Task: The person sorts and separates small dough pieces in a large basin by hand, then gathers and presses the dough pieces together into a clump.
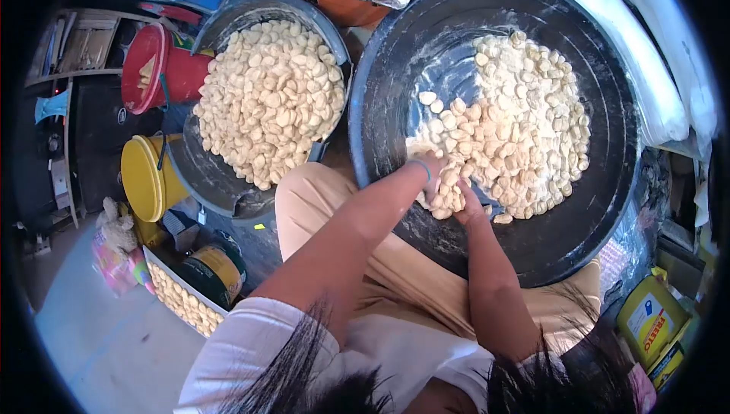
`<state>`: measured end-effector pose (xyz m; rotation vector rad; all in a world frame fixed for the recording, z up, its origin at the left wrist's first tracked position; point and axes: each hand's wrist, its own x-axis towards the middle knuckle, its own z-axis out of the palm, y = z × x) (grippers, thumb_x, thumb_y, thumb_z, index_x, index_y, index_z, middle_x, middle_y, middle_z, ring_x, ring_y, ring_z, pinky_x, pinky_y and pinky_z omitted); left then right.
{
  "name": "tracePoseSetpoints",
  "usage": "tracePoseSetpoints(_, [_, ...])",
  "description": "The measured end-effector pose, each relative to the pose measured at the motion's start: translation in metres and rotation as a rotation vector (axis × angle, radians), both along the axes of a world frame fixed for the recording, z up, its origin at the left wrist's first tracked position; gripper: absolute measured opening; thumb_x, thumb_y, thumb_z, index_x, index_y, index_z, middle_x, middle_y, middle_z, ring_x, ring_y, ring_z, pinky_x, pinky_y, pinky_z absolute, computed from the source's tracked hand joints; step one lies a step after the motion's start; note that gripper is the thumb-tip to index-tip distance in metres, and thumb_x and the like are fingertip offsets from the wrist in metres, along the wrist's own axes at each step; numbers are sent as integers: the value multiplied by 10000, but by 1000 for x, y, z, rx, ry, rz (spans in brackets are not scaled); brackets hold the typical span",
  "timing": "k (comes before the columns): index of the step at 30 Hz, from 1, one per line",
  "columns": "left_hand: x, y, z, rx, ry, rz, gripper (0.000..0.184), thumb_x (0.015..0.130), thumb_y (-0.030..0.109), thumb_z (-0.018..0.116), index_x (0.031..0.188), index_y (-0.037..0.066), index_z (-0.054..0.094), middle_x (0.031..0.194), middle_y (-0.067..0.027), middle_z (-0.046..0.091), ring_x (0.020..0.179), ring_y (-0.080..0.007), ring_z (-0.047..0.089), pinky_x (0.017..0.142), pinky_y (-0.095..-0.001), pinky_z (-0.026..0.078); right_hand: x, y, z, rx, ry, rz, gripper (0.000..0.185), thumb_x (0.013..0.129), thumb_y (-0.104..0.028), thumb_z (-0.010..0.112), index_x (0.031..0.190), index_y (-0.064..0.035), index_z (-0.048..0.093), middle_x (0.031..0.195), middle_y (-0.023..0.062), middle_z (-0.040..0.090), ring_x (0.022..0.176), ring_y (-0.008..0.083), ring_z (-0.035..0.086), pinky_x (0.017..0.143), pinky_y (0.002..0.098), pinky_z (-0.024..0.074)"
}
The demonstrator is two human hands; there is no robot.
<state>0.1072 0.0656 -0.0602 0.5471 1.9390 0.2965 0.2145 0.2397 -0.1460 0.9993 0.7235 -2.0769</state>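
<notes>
Both hands (471, 206) around pale pieces (447, 201)

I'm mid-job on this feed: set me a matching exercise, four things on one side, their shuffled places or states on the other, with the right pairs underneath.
Column one
1. left hand
2. yellow bucket
3. black basin
4. FREETO container

Column two
A. just below the red bucket in the picture
B. at the lower right of the picture
C. among pale pieces, with a wristband on its arm
D. round and wide, its contents dusted with pale powder

Pairs: 1-C, 2-A, 3-D, 4-B
</notes>
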Motion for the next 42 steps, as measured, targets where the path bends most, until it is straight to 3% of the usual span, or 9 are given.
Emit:
tracePoseSetpoints(2, [-10,-1,-32,133,-122,101,1162,376,310,870,1361,17,329,1217,-209,529,1100,-312,550,916,-358,455,1,4,5,-18,8,-53,527,869,-316,606,1289,-49,432,1233,116,547,1115,264,541,957,407,434])
tracePoseSetpoints(14, [-62,-78,152,637,70,423,586,616,106,747,1151,-1,534,1032,-88,636,920,-166,588,853,-288,465,-97,-54,181,-140,394,18,471,893,-251,570,1269,2,441,1171,148,581,1018,242,607,870,357,516])
tracePoseSetpoints(16, [-66,-119,189,825,-112,554,577,643,77,724,1174,-18,518,1050,-58,625,936,-115,577,835,-254,469,-119,-92,209,-224,444,31,457,890,-243,578,1253,5,451,1138,147,597,1000,245,616,863,357,521])
tracePoseSetpoints(22, [-16,-298,275,553,474,986,760,643,44,689,1330,0,365,1254,-95,445,1159,-204,459,974,-322,385,-154,-269,292,-550,575,159,445,868,-282,622,1199,-18,487,1090,125,618,956,249,626,829,410,522])
tracePoseSetpoints(27, [11,-458,180,-175,830,1002,758,632,153,706,1320,17,420,1320,-188,386,1161,-319,453,994,-383,370,-149,-304,288,-137,643,486,462,835,-246,658,1235,-82,495,1198,93,552,1101,201,534,791,323,511])
tracePoseSetpoints(30, [4,-449,152,-138,785,1001,700,668,197,716,1292,16,455,1280,-197,452,1101,-320,504,956,-384,410,-138,-259,256,21,768,418,416,825,-216,662,1190,-60,538,1138,88,571,1011,194,569,768,327,519])
tracePoseSetpoints(33, [-25,-284,187,254,876,1078,442,798,112,649,1217,45,521,1170,-117,548,1034,-212,544,821,-325,464,-143,-170,205,216,813,273,334,828,-167,648,1132,-46,581,996,80,608,851,184,612,727,295,528])
tracePoseSetpoints(36, [-52,-158,182,595,857,664,366,810,119,642,1162,61,561,1165,-94,547,1067,-239,530,882,-355,437,-172,-64,100,837,908,141,320,842,-212,600,1120,-52,603,1101,130,605,948,213,607,828,320,494])
tracePoseSetpoints(42, [-117,-30,16,292,372,442,399,763,149,599,1153,72,576,1185,-176,527,1131,-330,488,970,-375,390,-167,-28,19,2048,1005,947,399,813,-332,585,1173,-161,570,1198,144,543,1214,296,456,1026,575,254])
